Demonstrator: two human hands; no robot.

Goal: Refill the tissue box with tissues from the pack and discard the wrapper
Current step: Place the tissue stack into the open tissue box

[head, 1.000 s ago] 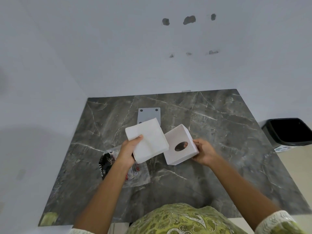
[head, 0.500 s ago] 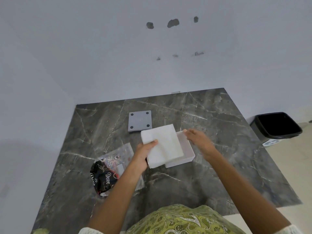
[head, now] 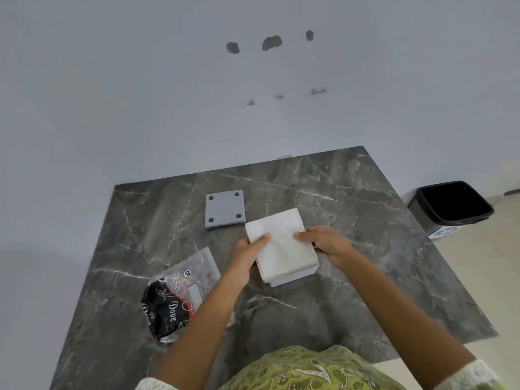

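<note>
A white stack of tissues lies on top of the white tissue box, which rests upside down on the dark marble table; only the box's near and right walls show under the stack. My left hand grips the stack's left edge, thumb on top. On the right edge, my right hand presses with its fingers on top. The empty clear and black wrapper lies on the table to the left, partly under my left forearm.
The box's grey square base plate, with dark pads at its corners, lies just behind the stack. A black bin stands on the floor past the table's right edge. White walls close in behind and on the left.
My right hand turned the box upside down and set it on the table, then moved onto the tissue stack. My left hand brought the stack over and onto the box.
</note>
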